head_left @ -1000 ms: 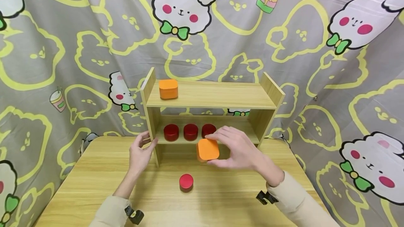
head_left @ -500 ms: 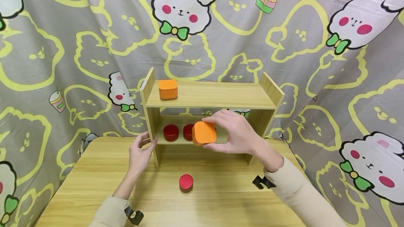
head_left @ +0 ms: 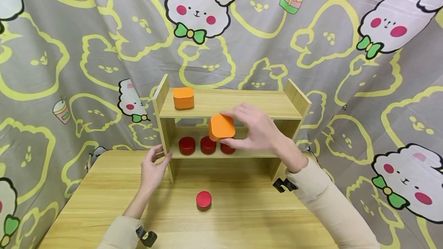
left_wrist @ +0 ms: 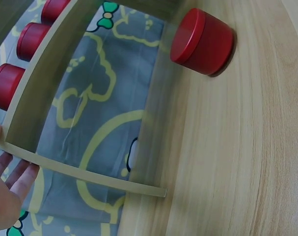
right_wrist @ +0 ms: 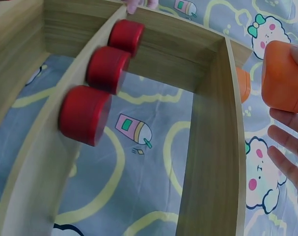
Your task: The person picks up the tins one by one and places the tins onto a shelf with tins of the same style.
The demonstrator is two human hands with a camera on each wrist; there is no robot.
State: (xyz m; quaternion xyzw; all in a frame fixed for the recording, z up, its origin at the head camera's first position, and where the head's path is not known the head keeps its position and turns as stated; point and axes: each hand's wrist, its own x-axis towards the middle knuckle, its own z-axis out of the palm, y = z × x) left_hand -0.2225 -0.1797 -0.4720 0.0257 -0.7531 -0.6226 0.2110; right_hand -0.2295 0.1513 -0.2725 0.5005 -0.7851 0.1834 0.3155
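My right hand (head_left: 257, 128) pinches an orange rounded-square tin (head_left: 222, 126) between thumb and fingers. It is in front of the wooden shelf (head_left: 242, 103), just below the top board's front edge in the head view. In the right wrist view the held tin (right_wrist: 281, 78) is at the right edge. My left hand (head_left: 154, 166) grips the shelf's left side panel, thumb on one side and fingers on the other, as the left wrist view shows. A second orange tin (head_left: 184, 98) sits at the top board's left end. Three red round tins (head_left: 187, 146) line the middle board, the rightmost partly hidden.
Another red round tin (head_left: 204, 201) stands on the wooden table (head_left: 242, 218) in front of the shelf. Side panels (head_left: 298, 99) rise above the top board at both ends. A patterned curtain (head_left: 263, 49) hangs close behind and on both sides.
My right hand has lifted the orange tin from below the middle board up to near the top board's front edge. The left hand has stayed on the side panel.
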